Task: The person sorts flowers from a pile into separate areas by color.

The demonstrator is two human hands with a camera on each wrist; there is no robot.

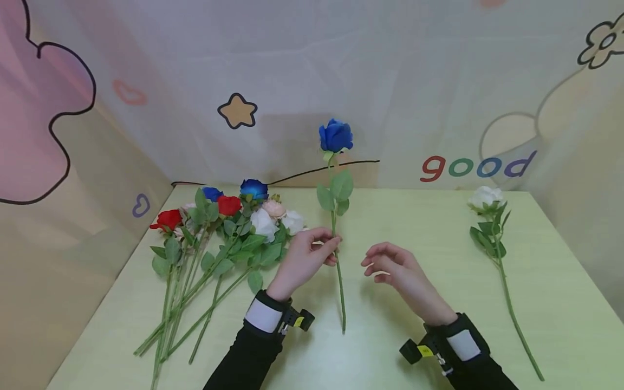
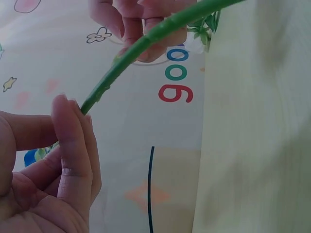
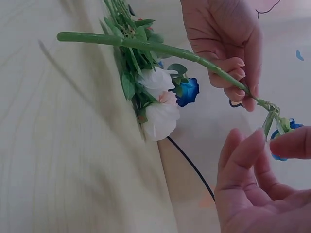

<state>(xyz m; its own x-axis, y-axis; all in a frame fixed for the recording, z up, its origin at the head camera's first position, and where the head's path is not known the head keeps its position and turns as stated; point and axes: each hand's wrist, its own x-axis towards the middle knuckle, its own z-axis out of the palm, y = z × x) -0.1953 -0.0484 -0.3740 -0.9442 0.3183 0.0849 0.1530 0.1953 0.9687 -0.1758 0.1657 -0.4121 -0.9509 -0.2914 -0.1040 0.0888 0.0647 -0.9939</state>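
My left hand point(image 1: 312, 253) pinches the green stem of a blue artificial rose point(image 1: 336, 135) between thumb and fingers, below its leaves. The rose stands upright over the middle of the table, bloom up and cut end down. In the left wrist view the stem point(image 2: 141, 46) slants up out of the pinch. To the right of the stem, my right hand point(image 1: 402, 273) hovers with loosely bent fingers, holding nothing. Seen from the right wrist, its fingers point(image 3: 243, 160) are spread a little, close to the rose's leaves, and the left hand point(image 3: 228, 53) shows behind.
A pile of artificial flowers with red point(image 1: 229, 205), blue point(image 1: 254, 189), white point(image 1: 264, 225) and pale pink point(image 1: 274, 209) blooms lies on the left of the table point(image 1: 409, 216). One white rose point(image 1: 486, 197) lies apart at the right. A printed cloth point(image 1: 302, 65) hangs behind.
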